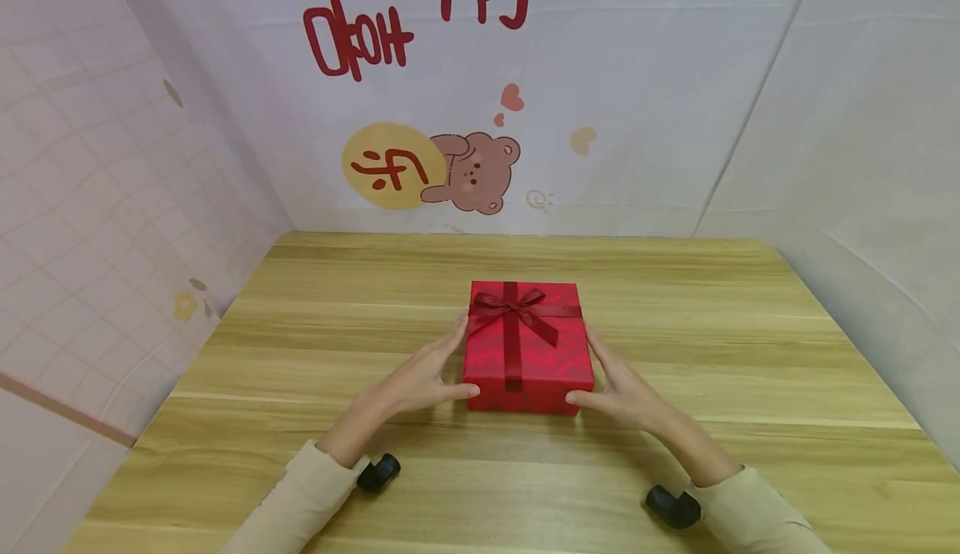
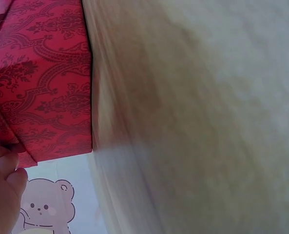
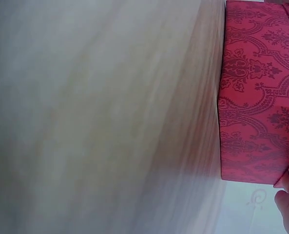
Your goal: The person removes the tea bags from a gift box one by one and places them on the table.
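The red gift box (image 1: pixel 540 360) sits on the wooden table (image 1: pixel 480 496) between my fingers, its bow (image 1: pixel 513 307) nearest my left fingertips. Uneven squeezing could skew it or shift its lid (image 1: pixel 487 356). My left hand (image 1: pixel 423 377) and right hand (image 1: pixel 630 391) clasp opposite sides, fingers parted wide from thumbs, thumbs against the near face, forearms angled inward.

The yellow-brown wood-grain tabletop (image 1: pixel 712 329) leaves free passage behind and before the square red patterned box (image 1: pixel 551 362); the bare left hand (image 1: pixel 423 376) and right hand (image 1: pixel 626 389) block its sides, and a white printed backdrop (image 1: pixel 645 79) bounds the far edge.
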Motion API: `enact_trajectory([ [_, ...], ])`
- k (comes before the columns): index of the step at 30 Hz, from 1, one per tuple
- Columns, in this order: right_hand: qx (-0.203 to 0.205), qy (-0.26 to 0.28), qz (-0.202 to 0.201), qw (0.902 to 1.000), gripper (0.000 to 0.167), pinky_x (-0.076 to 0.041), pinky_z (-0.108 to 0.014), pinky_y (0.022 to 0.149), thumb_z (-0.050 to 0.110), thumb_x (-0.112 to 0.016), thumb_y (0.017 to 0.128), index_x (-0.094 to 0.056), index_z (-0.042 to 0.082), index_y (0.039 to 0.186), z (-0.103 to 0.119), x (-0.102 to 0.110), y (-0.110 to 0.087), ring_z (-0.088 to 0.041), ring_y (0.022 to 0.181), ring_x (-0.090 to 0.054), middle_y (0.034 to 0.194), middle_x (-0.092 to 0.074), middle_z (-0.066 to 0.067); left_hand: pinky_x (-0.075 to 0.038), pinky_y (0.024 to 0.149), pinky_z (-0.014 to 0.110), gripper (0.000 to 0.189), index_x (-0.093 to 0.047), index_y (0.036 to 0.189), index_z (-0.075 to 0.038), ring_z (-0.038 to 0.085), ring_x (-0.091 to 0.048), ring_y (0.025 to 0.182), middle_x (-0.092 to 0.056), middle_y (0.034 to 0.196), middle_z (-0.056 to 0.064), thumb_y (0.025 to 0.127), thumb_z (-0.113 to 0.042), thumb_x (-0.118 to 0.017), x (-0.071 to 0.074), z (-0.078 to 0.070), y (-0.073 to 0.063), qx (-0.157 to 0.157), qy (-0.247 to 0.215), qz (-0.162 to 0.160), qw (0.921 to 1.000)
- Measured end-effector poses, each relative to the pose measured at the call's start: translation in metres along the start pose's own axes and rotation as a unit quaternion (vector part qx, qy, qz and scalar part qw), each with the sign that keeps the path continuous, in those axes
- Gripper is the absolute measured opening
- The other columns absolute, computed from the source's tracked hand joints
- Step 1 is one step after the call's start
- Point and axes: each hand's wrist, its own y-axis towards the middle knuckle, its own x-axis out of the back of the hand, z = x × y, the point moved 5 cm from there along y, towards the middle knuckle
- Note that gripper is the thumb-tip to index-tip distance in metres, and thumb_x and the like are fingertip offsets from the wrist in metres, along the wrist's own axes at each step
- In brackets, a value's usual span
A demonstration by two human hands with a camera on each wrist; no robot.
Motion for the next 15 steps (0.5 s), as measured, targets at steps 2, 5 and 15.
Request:
enact_trajectory([
  [2, 0.0, -0.003, 0.0, 1.0, 0.102, -0.026, -0.059, 0.1, 0.028, -0.076, 0.074, -0.009, 0.004, 0.147, -0.0004, -0.0003, 0.0002, -0.039, 0.133, -0.022, 0.148, -0.019, -0.02, -0.025, 0.107, 0.044, 0.099, 0.001, 0.147, -0.014, 0.026, -0.017, 0.138, -0.005, 0.153, 0.002, 0.08, -0.043, -0.066, -0.0001, -0.0002, 0.0, -0.006, -0.002, -0.002, 1.0],
  [5, -0.002, -0.006, 0.002, 1.0, 0.102, -0.026, -0.06, 0.1, 0.029, -0.076, 0.074, -0.009, 0.005, 0.147, -0.0017, -0.0008, 0.0003, -0.039, 0.133, -0.021, 0.149, -0.019, -0.02, -0.025, 0.107, 0.044, 0.099, 0.0, 0.147, -0.013, 0.027, -0.018, 0.137, -0.005, 0.153, 0.003, 0.08, -0.043, -0.066, -0.0003, 0.0001, 0.0002, -0.009, -0.004, -0.004, 0.9999],
  [15, -0.002, 0.004, -0.003, 1.0, 0.099, -0.026, -0.058, 0.101, 0.025, -0.075, 0.075, -0.01, 0.001, 0.146, -0.003, -0.0031, -0.0012, -0.04, 0.133, -0.022, 0.148, -0.018, -0.022, -0.026, 0.107, 0.044, 0.098, 0.0, 0.148, -0.014, 0.025, -0.018, 0.137, -0.006, 0.153, 0.001, 0.081, -0.039, -0.068, -0.0006, -0.0001, 0.0, -0.012, -0.018, -0.004, 0.9998],
])
